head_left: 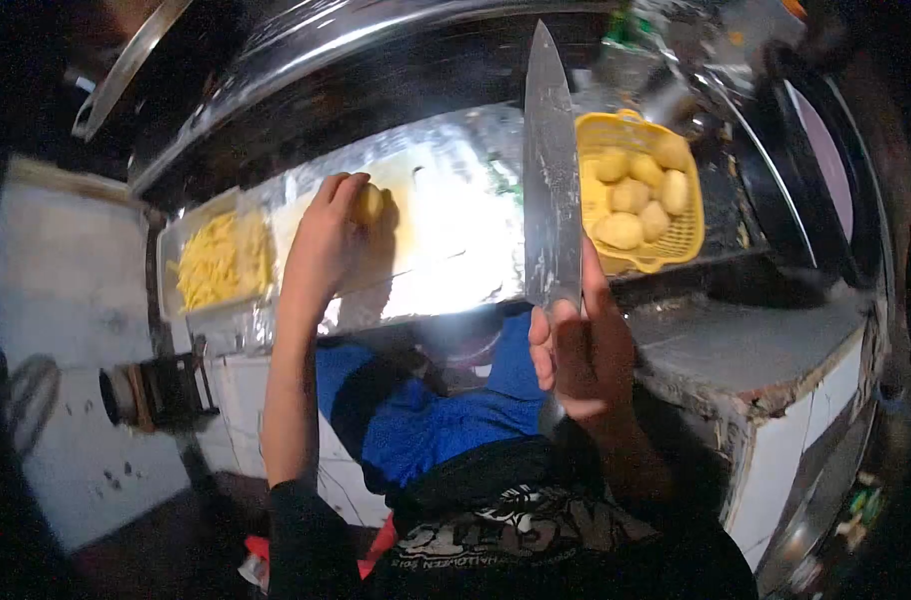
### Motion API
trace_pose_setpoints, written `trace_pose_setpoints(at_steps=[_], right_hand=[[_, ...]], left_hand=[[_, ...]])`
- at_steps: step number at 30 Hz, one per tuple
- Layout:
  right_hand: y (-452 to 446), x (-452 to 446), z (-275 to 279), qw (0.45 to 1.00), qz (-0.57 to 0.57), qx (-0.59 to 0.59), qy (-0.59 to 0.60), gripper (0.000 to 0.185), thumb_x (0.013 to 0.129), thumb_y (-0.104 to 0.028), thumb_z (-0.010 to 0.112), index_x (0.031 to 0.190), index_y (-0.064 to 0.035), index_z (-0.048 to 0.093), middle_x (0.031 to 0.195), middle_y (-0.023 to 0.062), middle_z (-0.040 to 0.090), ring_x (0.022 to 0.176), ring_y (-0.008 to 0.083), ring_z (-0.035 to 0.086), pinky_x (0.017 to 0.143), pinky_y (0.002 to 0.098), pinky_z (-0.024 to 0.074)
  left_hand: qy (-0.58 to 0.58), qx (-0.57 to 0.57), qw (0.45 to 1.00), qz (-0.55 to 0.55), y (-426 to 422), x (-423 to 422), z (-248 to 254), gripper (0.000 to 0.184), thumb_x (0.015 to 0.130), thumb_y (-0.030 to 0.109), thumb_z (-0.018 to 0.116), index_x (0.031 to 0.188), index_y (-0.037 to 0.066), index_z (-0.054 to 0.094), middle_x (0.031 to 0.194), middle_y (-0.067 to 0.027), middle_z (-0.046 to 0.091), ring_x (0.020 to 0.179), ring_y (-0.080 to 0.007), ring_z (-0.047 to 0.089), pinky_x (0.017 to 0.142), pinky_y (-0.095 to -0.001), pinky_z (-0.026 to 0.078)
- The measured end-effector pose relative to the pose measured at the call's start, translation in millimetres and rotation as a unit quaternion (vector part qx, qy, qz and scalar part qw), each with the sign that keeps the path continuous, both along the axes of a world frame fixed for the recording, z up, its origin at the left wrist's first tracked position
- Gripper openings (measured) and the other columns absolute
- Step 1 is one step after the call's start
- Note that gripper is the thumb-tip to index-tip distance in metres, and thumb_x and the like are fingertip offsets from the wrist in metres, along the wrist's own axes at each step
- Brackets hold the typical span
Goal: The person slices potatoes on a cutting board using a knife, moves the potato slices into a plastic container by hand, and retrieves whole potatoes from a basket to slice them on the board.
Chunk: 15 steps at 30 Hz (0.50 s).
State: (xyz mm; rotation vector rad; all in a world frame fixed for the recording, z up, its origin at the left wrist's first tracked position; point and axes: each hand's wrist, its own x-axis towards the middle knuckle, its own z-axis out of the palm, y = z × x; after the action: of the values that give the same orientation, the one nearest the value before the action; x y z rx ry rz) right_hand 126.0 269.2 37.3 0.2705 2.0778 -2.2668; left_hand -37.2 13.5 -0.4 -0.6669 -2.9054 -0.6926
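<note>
On the bright top (456, 270) in front of the person, a yellow potato (369, 205) sits under the curled fingers of the left hand (326, 240). The fingers are bent around it, maybe because a round thing like that could roll away. I can't tell if the potato touches the top or is a little bit up, as the hand hides part of it. The right hand (594, 350) is closed around the bottom end of a big knife (551, 170), and its handle is mostly hidden. The blade points up and away from the person's body, with wet-looking marks on it. The knife is well apart from the left hand, and that looks safer for those fingers. I can't tell which side of the blade is the sharp one. Over past the knife, a yellow basket (631, 118) holds more potatoes (621, 230), all with their skins off, it seems. Its tall sides likely keep them from rolling off, and it is on the same side as the knife hand. On the other side, a see-through tub (166, 275) has lots of thin yellow sticks (216, 260) in it. The tub is near the left hand, so the sticks are kept together and apart from the whole potatoes.
</note>
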Motion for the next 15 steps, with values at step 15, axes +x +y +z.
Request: trace_pose_setpoints(at_steps=[15], right_hand=[[-95,-48,-43,0.873,0.136,0.414,0.220,0.059,0.091,0.001,0.049,0.148,-0.0003,0.036,0.069,0.0183,0.059,0.060,0.0273,0.062,0.063,0.0367,0.0522]], left_hand=[[-0.079,0.186,0.979,0.010,-77,41,-22,0.064,0.074,0.015,0.081,0.132,0.005,0.055,0.131,-0.0149,0.059,0.121,-0.0292,0.058,0.103,-0.0357,0.045]])
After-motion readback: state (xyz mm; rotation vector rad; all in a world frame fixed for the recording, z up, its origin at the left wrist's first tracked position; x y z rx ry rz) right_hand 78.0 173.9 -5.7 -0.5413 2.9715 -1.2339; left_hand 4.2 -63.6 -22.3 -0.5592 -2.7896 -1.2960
